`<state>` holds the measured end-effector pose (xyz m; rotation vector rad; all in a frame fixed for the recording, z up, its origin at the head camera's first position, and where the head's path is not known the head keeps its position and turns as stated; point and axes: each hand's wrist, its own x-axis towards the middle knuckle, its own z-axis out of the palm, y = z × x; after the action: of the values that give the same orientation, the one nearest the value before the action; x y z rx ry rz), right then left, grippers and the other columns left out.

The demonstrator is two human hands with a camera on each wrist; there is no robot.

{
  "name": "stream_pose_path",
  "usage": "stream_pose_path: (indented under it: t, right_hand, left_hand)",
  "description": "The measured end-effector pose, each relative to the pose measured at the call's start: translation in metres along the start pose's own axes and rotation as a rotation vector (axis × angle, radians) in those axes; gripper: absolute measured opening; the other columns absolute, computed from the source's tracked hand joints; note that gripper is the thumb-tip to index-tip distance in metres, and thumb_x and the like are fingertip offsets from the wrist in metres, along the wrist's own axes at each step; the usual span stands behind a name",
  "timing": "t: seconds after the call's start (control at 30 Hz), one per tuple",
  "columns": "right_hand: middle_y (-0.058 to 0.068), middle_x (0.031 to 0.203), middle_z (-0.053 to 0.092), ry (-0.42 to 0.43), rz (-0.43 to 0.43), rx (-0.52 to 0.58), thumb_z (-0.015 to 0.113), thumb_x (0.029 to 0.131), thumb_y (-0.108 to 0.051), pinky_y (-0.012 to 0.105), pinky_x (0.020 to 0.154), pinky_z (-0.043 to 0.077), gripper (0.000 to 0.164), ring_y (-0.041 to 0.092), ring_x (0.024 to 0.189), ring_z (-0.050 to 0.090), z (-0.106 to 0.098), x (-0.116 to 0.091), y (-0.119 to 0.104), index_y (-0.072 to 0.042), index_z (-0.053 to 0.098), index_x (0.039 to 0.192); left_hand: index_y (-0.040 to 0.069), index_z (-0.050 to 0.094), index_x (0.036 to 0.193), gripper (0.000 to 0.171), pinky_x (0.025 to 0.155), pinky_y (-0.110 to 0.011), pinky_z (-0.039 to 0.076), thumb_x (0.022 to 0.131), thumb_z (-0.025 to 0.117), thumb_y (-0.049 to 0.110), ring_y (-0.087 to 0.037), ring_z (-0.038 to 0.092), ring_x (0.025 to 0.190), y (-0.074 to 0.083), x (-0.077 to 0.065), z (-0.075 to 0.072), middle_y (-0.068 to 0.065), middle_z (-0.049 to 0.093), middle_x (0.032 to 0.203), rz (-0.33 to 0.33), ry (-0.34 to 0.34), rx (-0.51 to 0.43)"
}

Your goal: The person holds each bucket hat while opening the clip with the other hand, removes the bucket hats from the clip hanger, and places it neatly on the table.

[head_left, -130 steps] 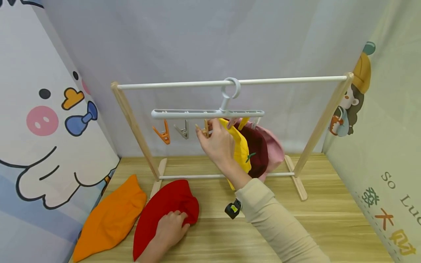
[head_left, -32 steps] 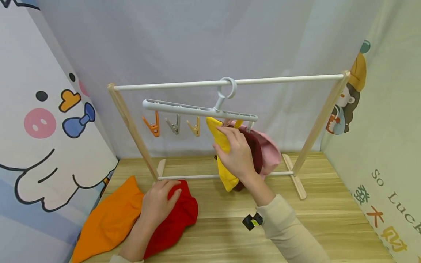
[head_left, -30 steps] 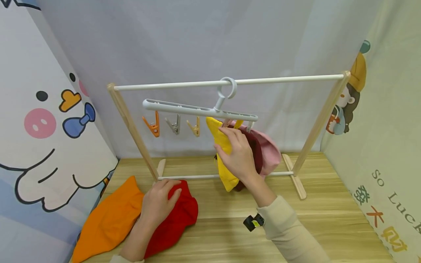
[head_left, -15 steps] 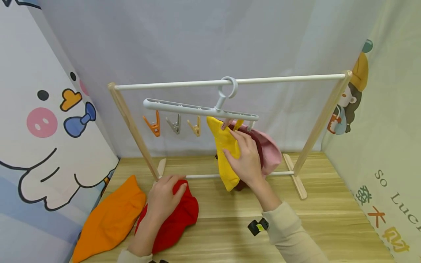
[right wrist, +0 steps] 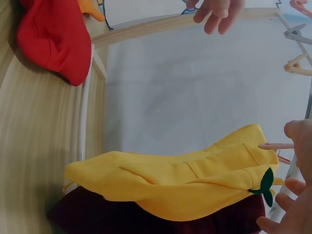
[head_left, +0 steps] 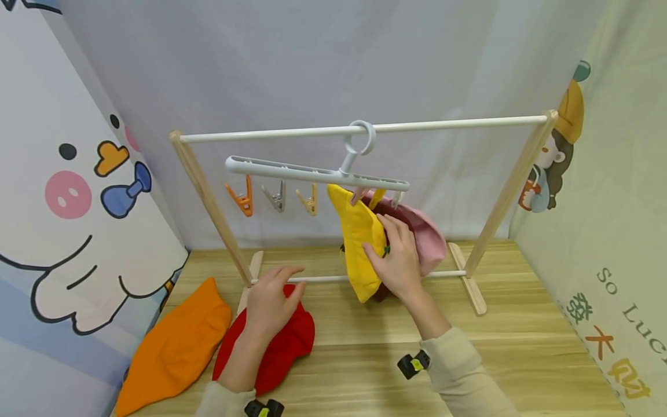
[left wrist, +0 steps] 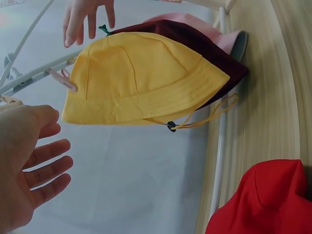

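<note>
A yellow bucket hat hangs by a pink clip from the grey hanger. Behind it hang a maroon hat and a pink hat. My right hand is beside the yellow hat's right side, fingers spread and loosely bent; contact is unclear. In the right wrist view, the hat's green leaf trim lies close to the fingertips. My left hand hovers over the red hat, fingers relaxed and holding nothing.
An orange hat lies on the table at left. Orange, grey and beige clips dangle from the hanger's left half. A white rod on wooden posts carries the hanger, which tilts down to the right.
My right hand has left the beige clip and moved down beside the yellow hat. My left hand has lifted off the red hat. The hanger, level earlier, now tilts right.
</note>
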<state>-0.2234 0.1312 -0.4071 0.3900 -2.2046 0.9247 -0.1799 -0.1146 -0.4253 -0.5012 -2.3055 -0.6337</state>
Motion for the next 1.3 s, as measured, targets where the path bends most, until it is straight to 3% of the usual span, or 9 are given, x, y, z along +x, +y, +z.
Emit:
stream_pose_path:
  t: [0.27, 0.93, 1.17, 1.3]
  right_hand:
    - [0.017, 0.126, 0.048, -0.048, 0.073, -0.005, 0.071, 0.078, -0.022, 0.044, 0.094, 0.038, 0.06, 0.034, 0.108, 0.048, 0.003, -0.008, 0.006, -0.005, 0.048, 0.131]
    - [0.02, 0.127, 0.044, -0.153, 0.28, 0.02, 0.071, 0.079, -0.025, 0.048, 0.095, 0.039, 0.072, 0.034, 0.113, 0.047, 0.011, -0.026, 0.022, -0.011, 0.035, 0.14]
    - [0.016, 0.126, 0.046, -0.154, 0.331, 0.025, 0.07, 0.08, -0.027, 0.047, 0.081, 0.046, 0.073, 0.031, 0.103, 0.051, 0.016, -0.027, 0.025, -0.014, 0.032, 0.14]
    - [0.015, 0.124, 0.048, -0.157, 0.351, 0.024, 0.07, 0.08, -0.028, 0.046, 0.083, 0.046, 0.07, 0.031, 0.104, 0.052, 0.018, -0.027, 0.026, -0.014, 0.034, 0.138]
  left_hand:
    - [0.014, 0.07, 0.099, 0.025, 0.07, -0.036, 0.051, 0.076, 0.073, 0.019, -0.023, 0.064, 0.09, 0.004, 0.007, 0.004, -0.003, 0.068, 0.096, -0.059, -0.054, -0.035]
    - [0.014, 0.068, 0.102, 0.028, 0.075, -0.036, 0.052, 0.076, 0.073, 0.02, -0.022, 0.061, 0.094, 0.012, 0.009, 0.029, -0.004, 0.065, 0.099, -0.079, -0.13, -0.068]
    - [0.014, 0.068, 0.103, 0.028, 0.076, -0.037, 0.051, 0.077, 0.072, 0.023, -0.022, 0.062, 0.094, 0.014, 0.011, 0.036, -0.003, 0.065, 0.1, -0.062, -0.125, -0.085]
    - [0.014, 0.068, 0.102, 0.027, 0.076, -0.036, 0.051, 0.077, 0.072, 0.024, -0.021, 0.062, 0.093, 0.014, 0.013, 0.04, -0.002, 0.065, 0.1, -0.049, -0.114, -0.082]
